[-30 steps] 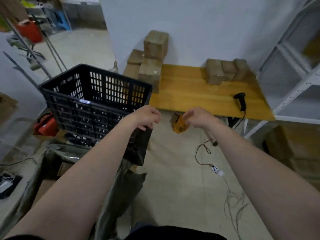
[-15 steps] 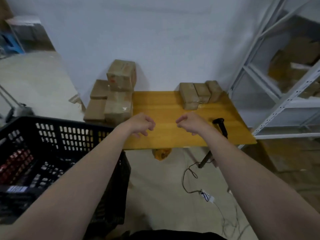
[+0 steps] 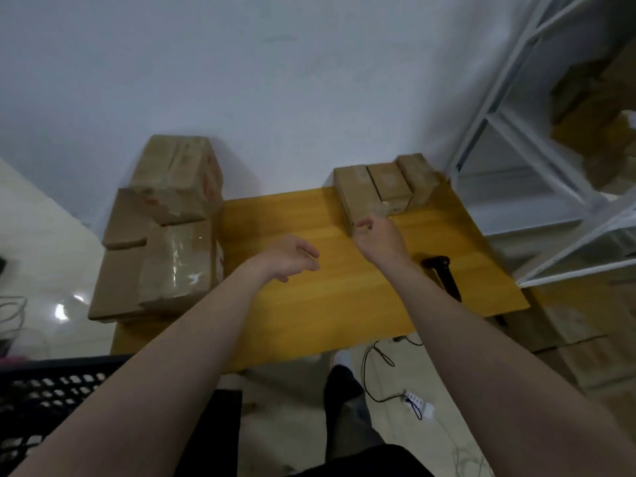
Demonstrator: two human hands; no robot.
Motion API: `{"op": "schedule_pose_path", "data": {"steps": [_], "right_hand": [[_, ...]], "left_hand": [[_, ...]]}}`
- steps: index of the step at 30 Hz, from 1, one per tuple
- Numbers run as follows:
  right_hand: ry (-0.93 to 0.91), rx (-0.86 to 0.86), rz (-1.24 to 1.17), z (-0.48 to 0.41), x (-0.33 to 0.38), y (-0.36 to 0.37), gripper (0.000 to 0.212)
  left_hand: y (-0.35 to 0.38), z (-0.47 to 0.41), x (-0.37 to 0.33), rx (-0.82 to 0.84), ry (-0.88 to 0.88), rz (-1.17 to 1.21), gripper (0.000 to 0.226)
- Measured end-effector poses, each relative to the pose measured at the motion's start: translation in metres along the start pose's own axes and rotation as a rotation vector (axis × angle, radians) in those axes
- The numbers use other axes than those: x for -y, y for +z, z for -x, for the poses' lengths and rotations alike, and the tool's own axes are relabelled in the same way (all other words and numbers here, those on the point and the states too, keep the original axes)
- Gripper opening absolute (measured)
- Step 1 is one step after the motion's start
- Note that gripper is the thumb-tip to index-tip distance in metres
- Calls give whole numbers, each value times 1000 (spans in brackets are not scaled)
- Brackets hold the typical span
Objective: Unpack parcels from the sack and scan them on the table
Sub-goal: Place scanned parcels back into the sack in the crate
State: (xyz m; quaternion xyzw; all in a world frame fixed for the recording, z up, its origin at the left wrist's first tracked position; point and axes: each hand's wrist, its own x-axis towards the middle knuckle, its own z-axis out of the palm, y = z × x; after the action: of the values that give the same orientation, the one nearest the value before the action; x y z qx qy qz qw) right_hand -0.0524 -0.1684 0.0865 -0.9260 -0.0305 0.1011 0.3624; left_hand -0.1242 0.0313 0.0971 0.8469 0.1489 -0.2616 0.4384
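A yellow wooden table [image 3: 309, 304] stands against the white wall. Three small cardboard parcels [image 3: 385, 187] sit in a row at its far right. A stack of larger taped parcels [image 3: 165, 228] fills its left end. A black handheld scanner [image 3: 442, 270] lies on the right part of the tabletop. My left hand [image 3: 289, 258] hovers over the middle of the table, fingers loosely curled, holding nothing. My right hand [image 3: 378, 237] reaches toward the nearest small parcel, fingers relaxed and empty, just short of it. No sack is in view.
A black plastic crate [image 3: 51, 390] stands at the lower left beside the table. White metal shelving [image 3: 550, 166] with cardboard boxes rises on the right. Cables and a white power strip [image 3: 418, 406] lie on the floor under the table's front edge.
The view has swung up and closer to the table. Both hands have moved forward over the tabletop, the right one nearing the small parcels. The crate has dropped to the lower left.
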Motion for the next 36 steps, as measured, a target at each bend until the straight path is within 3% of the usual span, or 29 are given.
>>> {"op": "schedule_pose_path", "data": {"steps": [5,8,11,14,16,20,24,30,36], "right_hand": [[43,98,49,-117,-23,9,22],[152,167,77,-179,-37,13,19],[210,206,146,-239,-52,21,34],[265,299,217,-284,-67,40,62],[294,323,224,-307,-75,56,69],[410,369,288,-332,-88,85,80],[452,330,328,-344,-89,104,76],[443,358,500,-348,-86,120,111],[423,326,515,-324,-75,121,109]], "left_hand": [[-12,-94,-20,50,-51,-10,29],[-16,-152,-34,37,-125,20,23],[-18,-212,-42,24,-207,109,12],[-15,-259,-41,25,-261,180,11],[-12,-279,-37,44,-305,228,12],[-8,-306,-27,92,-390,279,13],[-9,-322,-17,83,-457,370,14],[-16,-323,-7,21,-534,467,9],[-25,-293,14,-41,-561,563,12]]}}
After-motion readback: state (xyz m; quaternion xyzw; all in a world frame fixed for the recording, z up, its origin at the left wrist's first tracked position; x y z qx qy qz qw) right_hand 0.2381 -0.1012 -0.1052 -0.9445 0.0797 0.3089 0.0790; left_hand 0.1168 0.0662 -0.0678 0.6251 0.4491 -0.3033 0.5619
